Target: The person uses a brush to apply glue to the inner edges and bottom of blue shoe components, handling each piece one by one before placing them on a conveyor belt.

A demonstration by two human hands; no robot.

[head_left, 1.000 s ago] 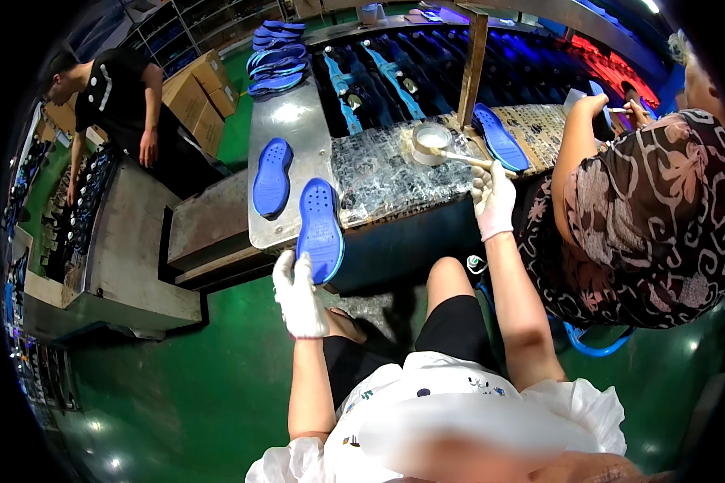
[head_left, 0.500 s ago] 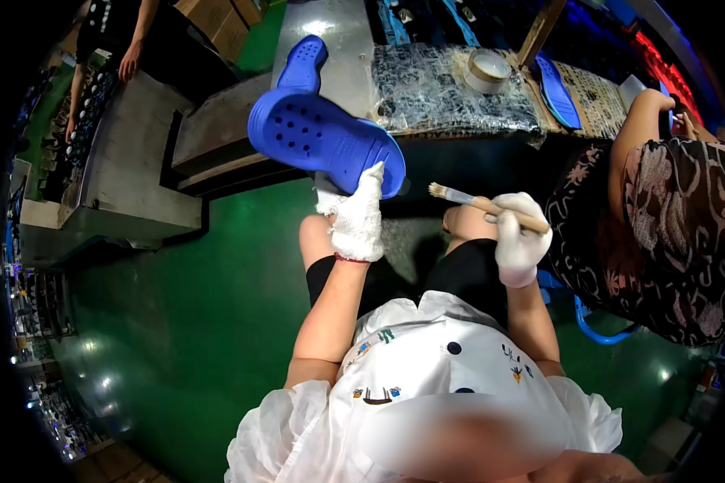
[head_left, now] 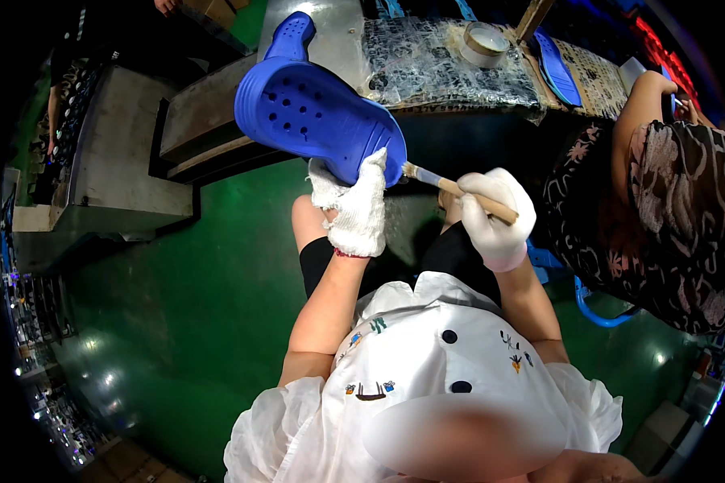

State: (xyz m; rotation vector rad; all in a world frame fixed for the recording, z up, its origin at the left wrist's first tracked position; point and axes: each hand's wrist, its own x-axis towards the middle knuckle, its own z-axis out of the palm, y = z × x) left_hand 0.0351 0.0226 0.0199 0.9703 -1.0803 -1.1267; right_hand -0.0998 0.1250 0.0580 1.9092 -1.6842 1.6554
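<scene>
My left hand (head_left: 356, 206), in a white knit glove, grips a blue shoe sole (head_left: 318, 117) by its near end, thumb on its upper face. The sole is tilted, with a group of round holes in its wide far part. In my white-gloved right hand (head_left: 499, 217) is a paintbrush (head_left: 451, 187) with a wooden handle, held like a pen. Its bristles meet the right edge of the sole's near end. Just beyond lies a second blue sole (head_left: 292, 36) on the metal bench, partly covered by the held one.
A round white tub (head_left: 485, 44) stands on the film-wrapped bench top (head_left: 451, 80). Further right lies another blue sole (head_left: 557, 68). A co-worker in a patterned top (head_left: 677, 185) sits close on my right. Metal benches (head_left: 117, 153) run along the left.
My right hand has moved left, bringing the brush from beside the sole to its edge. The held sole has shifted slightly up and left in the view.
</scene>
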